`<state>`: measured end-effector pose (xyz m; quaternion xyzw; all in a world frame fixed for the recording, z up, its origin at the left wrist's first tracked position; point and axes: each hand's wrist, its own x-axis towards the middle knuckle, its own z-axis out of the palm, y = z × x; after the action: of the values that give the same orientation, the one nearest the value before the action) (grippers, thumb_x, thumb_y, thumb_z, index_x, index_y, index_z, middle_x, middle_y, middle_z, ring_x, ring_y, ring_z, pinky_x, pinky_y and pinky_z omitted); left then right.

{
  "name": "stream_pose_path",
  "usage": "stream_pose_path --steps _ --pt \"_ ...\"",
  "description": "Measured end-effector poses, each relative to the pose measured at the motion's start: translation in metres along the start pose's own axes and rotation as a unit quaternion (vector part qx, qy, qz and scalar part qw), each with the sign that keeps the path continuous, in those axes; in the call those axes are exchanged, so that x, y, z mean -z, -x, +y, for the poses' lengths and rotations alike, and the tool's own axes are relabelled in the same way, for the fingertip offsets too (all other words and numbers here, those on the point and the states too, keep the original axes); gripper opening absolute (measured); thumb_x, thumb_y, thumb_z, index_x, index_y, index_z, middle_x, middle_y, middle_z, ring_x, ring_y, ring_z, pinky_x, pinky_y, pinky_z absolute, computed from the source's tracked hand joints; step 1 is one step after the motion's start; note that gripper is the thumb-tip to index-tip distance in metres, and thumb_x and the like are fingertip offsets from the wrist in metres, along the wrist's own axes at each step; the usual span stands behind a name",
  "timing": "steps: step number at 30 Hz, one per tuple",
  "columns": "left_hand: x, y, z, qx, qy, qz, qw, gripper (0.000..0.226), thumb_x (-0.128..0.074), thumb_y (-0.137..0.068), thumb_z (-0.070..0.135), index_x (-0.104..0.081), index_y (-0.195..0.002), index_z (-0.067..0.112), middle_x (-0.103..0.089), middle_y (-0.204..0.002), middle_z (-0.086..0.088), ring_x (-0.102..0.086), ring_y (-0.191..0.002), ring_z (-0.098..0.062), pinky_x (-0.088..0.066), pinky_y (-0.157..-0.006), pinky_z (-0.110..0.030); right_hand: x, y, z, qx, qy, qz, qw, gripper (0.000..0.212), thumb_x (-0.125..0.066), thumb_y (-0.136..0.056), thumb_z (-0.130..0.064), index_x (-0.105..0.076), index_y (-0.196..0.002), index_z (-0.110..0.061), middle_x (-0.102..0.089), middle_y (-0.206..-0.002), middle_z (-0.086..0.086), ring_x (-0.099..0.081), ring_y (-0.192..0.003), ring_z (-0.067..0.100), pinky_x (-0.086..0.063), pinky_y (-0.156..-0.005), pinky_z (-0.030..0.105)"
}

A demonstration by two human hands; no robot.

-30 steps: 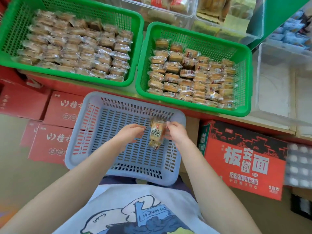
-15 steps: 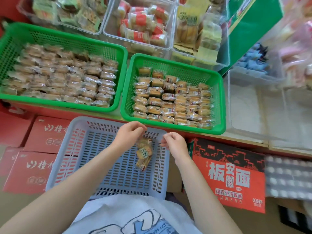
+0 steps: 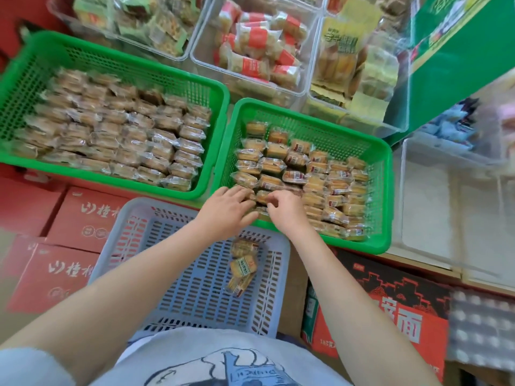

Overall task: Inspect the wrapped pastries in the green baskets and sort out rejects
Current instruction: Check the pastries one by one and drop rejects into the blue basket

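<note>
We sit at a shop shelf w/ two green mesh baskets (image 3: pixel 223 174). Our left hand (image 3: pixel 227 208) lies flat, fingers straight, on glossy wrapped pastries (image 3: pixel 303 176); right hand (image 3: pixel 284 208) pinches one. Three lie in the slotted grey basket (image 3: pixel 125 246).

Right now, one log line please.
left hand and right hand: reaching into right green plastic basket | wrapped pastries: in grey slotted basket

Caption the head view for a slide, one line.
Both hands, left and right, reach into the right green basket of wrapped pastries; a few packets lie in the blue basket.
</note>
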<state>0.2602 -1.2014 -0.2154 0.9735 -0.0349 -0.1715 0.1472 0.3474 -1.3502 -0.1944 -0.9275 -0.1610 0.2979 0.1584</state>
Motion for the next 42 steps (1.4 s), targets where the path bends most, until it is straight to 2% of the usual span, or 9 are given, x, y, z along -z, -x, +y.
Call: stream_pose_path --steps 6,14,18,22,24,27,32,37,42 --pt "-0.013 -0.006 -0.001 0.017 -0.023 0.028 0.999 0.072 -0.014 -0.096 0.058 -0.067 -0.125 0.019 -0.052 -0.147 -0.002 -0.042 -0.138 -0.022 -0.037 -0.103 -0.042 -0.005 -0.013 0.008 0.042 0.023 0.022 0.999 0.05 -0.048 -0.098 -0.002 -0.043 -0.147 -0.009 -0.04 -0.152 0.008 -0.03 -0.143 0.024 -0.024 -0.119 0.036" --pt "-0.006 -0.021 -0.007 0.026 -0.017 0.041 0.999 0.06 -0.025 -0.1 0.054 -0.049 -0.141 0.017 -0.053 -0.143 -0.002 -0.045 -0.132 -0.022 -0.033 -0.107 -0.039 0.006 -0.037 0.01 0.017 -0.002 0.013 1.0 0.055 -0.046 -0.094 0.0 -0.041 -0.148 -0.011 -0.041 -0.149 0.008 -0.027 -0.141 0.026 -0.025 -0.117 0.039" --pt "-0.005 -0.026 -0.01 0.035 -0.021 0.045 0.998 0.06 -0.026 -0.101 0.051 -0.036 -0.152 0.021 -0.054 -0.14 -0.005 -0.048 -0.127 -0.026 -0.035 -0.103 -0.04 0.008 -0.039 0.013 -0.029 0.007 -0.054 0.998 0.04 -0.038 -0.097 -0.012 -0.06 -0.13 -0.018 -0.041 -0.136 0.011 -0.026 -0.136 0.033 -0.028 -0.112 0.046" --pt "-0.005 -0.027 -0.009 0.016 -0.042 0.035 0.998 0.058 -0.02 -0.098 0.054 -0.052 -0.143 0.034 -0.055 -0.128 -0.007 -0.049 -0.118 -0.027 -0.035 -0.097 -0.042 0.007 -0.038 0.012 -0.047 -0.028 -0.049 0.997 0.026 -0.04 -0.099 -0.017 -0.061 -0.114 -0.019 -0.044 -0.13 0.012 -0.031 -0.134 0.033 -0.033 -0.107 0.046" --pt "-0.004 -0.027 -0.009 0.013 -0.043 0.036 0.998 0.054 -0.024 -0.099 0.054 -0.057 -0.139 0.036 -0.054 -0.128 -0.007 -0.049 -0.118 -0.027 -0.034 -0.096 -0.042 0.006 -0.041 0.009 -0.04 -0.054 0.003 0.998 0.019 -0.047 -0.099 -0.019 -0.049 -0.118 -0.017 -0.049 -0.125 0.01 -0.043 -0.125 0.034 -0.042 -0.099 0.045" --pt "-0.005 -0.027 -0.01 0.005 -0.046 0.05 0.998 0.053 -0.026 -0.099 0.053 -0.06 -0.136 0.035 -0.056 -0.125 -0.008 -0.05 -0.116 -0.028 -0.035 -0.094 -0.042 0.005 -0.046 0.006 -0.035 -0.061 0.026 0.997 0.05 -0.053 -0.1 -0.02 -0.032 -0.145 -0.022 -0.044 -0.141 0.013 -0.041 -0.131 0.034 -0.041 -0.103 0.046" --pt "-0.006 -0.026 -0.011 0.0 -0.043 0.055 0.998 0.055 -0.025 -0.097 0.053 -0.063 -0.133 0.034 -0.049 -0.147 -0.013 -0.043 -0.134 -0.031 -0.036 -0.101 -0.045 0.002 -0.062 0.002 -0.058 -0.004 0.054 0.997 0.049 -0.053 -0.1 -0.014 -0.038 -0.145 -0.025 -0.034 -0.146 0.019 -0.035 -0.136 0.036 -0.041 -0.103 0.044" --pt "-0.007 -0.025 -0.01 0.021 -0.022 0.071 0.997 0.057 -0.03 -0.098 0.051 -0.049 -0.144 0.024 -0.041 -0.154 -0.012 -0.033 -0.143 -0.031 -0.033 -0.11 -0.047 0.008 -0.074 0.0 -0.055 0.046 0.088 0.994 0.038 -0.055 -0.101 -0.018 -0.046 -0.137 -0.02 -0.046 -0.131 0.015 -0.054 -0.097 0.029 -0.042 -0.069 0.033" --pt "-0.01 -0.024 -0.009 0.046 0.013 0.104 0.993 0.056 -0.041 -0.097 0.04 -0.043 -0.146 0.013 -0.042 -0.152 -0.013 -0.032 -0.144 -0.029 -0.032 -0.113 -0.044 0.016 -0.074 0.006 -0.015 0.096 0.078 0.992 0.034 -0.055 -0.102 -0.023 -0.049 -0.135 -0.018 -0.047 -0.13 0.014 -0.052 -0.085 0.027 -0.044 -0.065 0.034"
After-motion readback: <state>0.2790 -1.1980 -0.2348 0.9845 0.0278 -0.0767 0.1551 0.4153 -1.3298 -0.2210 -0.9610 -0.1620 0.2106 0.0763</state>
